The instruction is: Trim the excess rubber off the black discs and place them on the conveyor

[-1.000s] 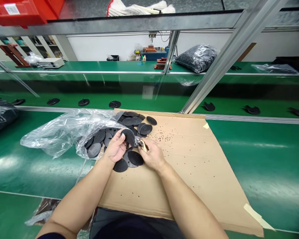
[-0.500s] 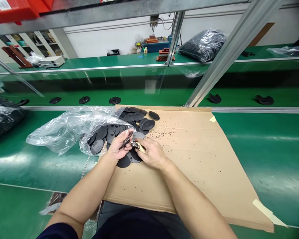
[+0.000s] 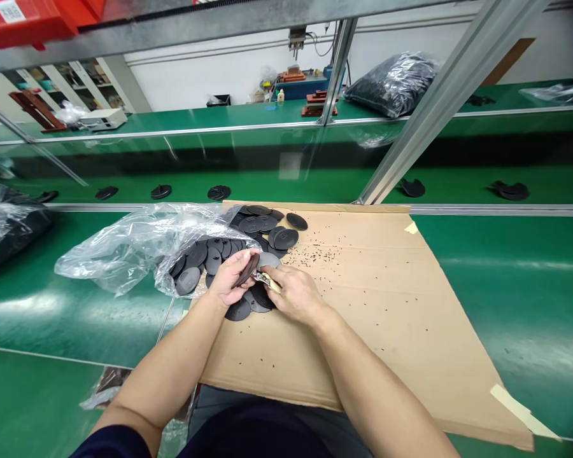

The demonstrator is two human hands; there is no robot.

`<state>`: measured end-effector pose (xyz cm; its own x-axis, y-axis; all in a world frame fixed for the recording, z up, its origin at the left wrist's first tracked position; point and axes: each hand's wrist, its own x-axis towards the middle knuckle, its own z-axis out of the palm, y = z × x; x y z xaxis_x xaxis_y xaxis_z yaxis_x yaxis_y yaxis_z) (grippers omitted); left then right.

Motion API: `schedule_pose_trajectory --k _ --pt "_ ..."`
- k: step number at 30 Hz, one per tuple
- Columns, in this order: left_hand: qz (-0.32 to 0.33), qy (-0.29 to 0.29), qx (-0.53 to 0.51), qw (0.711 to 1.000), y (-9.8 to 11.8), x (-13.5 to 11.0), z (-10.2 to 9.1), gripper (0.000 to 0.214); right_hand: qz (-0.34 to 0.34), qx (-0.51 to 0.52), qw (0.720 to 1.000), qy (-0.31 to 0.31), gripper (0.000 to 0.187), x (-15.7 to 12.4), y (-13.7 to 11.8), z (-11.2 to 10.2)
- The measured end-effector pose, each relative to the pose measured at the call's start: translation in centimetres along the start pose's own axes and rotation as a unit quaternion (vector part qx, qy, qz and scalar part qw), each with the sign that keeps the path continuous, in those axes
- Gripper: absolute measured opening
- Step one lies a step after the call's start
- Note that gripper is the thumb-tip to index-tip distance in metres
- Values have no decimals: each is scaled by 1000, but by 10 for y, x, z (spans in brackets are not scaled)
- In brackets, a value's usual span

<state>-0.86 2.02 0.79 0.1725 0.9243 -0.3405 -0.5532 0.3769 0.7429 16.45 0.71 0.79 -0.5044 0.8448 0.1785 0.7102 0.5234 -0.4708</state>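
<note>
My left hand [image 3: 229,278] is closed on a black oval disc [image 3: 247,270], held tilted on its edge; whether a second disc lies behind it I cannot tell. In my right hand [image 3: 293,292] is a pair of cutting pliers [image 3: 269,282] with pale yellow handles, its metal jaws close to the disc's right edge. Under and around both hands lie loose black discs [image 3: 239,310] on a cardboard sheet [image 3: 363,343]. More discs spill from the mouth of a clear plastic bag [image 3: 119,245] at the left.
Tiny black bits [image 3: 322,256] are scattered over the cardboard. Behind it, a green conveyor belt [image 3: 291,189] carries spaced black parts [image 3: 218,192]. A slanted metal post [image 3: 410,127] rises at the right. Another filled bag [image 3: 9,222] sits at the far left.
The disc in my left hand has turned, so more of its flat face shows. My right hand and the pliers stay close beside it. The view has shifted slightly.
</note>
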Motion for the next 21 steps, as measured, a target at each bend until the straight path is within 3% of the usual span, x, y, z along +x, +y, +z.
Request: schedule_pose_trajectory --k 13,21 --pt "1 4 27 1000 -3 2 -3 39 19 6 999 -39 37 -1 2 -2" --pt "-19 5 8 1000 0 1 0 36 15 6 1000 -15 36 -2 0 -1"
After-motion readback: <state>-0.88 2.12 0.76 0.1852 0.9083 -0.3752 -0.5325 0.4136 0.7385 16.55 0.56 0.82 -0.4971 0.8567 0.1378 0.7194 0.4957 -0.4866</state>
